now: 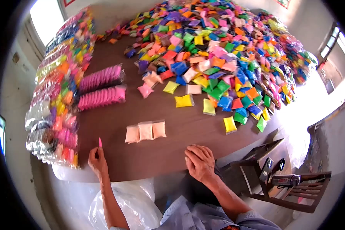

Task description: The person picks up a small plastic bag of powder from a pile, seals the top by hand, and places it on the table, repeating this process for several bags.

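Note:
My left hand is at the table's near left edge, with thumb and fingers pinched on a thin pink piece that points upward. Its kind cannot be made out. My right hand rests at the near edge to the right, fingers curled in and nothing showing in them. Between and beyond the hands, three peach-coloured packets lie side by side, slightly overlapping. Two rows of bright pink packets lie farther back on the left.
A large heap of small coloured packets covers the back and right of the brown table. Stacked clear bags of packets line the left edge. On the right, a wooden chair bears dark objects. Clear plastic hangs below the near edge.

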Available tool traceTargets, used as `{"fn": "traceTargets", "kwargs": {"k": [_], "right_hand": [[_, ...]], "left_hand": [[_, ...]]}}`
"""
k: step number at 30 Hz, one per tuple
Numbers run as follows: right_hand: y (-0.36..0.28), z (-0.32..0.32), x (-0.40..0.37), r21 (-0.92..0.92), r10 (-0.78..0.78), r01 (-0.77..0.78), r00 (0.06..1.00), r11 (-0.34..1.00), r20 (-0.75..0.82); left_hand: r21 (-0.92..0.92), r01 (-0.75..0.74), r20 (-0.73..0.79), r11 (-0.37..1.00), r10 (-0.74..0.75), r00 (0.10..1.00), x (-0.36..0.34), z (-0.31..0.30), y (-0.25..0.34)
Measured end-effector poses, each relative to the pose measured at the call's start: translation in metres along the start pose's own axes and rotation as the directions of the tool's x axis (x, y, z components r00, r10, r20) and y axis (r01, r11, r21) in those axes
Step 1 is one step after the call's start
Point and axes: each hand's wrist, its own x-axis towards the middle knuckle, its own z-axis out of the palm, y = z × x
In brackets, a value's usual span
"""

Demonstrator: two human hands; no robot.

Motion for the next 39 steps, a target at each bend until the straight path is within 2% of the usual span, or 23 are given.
{"fn": "traceTargets", "kwargs": {"k": [1,3,9,12,22,25,29,32,39], "right_hand": [[0.000,0.001,-0.001,0.004,-0.030,0.030,0.999,1.000,-0.014],[0.000,0.002,-0.003,0.007,0.004,-0.003,0.999,1.000,-0.051],[0.004,-0.003,-0.006,0.062,-0.012,0.013,1.000,0.998,-0.013],[0.005,-0.005,-0.006,0.087,-0.021,0.022,1.000,0.996,-0.013],[0.005,-0.006,-0.005,0.101,-0.016,0.019,1.000,0.995,-0.023],[0.006,-0.009,0.005,0.182,0.021,-0.013,0.999,0.983,-0.038],[0.028,-0.021,0.045,0.098,0.074,-0.071,0.997,0.993,-0.025],[0.055,-0.025,0.066,0.048,0.073,-0.068,0.991,0.997,-0.116],[0.085,-0.049,0.083,-0.011,0.101,-0.104,0.986,0.995,-0.133]], "left_hand": [[-0.006,-0.023,0.004,1.000,0.023,1.000,0.000,0.001,-0.002],[0.062,-0.040,-0.017,0.997,0.041,0.999,0.001,0.002,-0.002],[0.074,-0.081,-0.072,0.994,0.086,0.994,-0.003,0.006,0.010],[0.069,-0.044,-0.053,0.997,0.048,0.997,-0.005,0.005,0.017],[0.132,-0.104,-0.008,0.986,0.105,0.994,-0.005,0.006,0.015],[0.130,-0.091,0.003,0.987,0.091,0.996,-0.004,0.007,0.014],[0.113,-0.100,0.013,0.989,0.099,0.995,-0.004,0.005,0.011],[0.101,-0.121,0.010,0.987,0.121,0.993,-0.001,0.009,0.005],[0.093,-0.120,0.027,0.988,0.118,0.993,0.001,0.010,-0.014]]}}
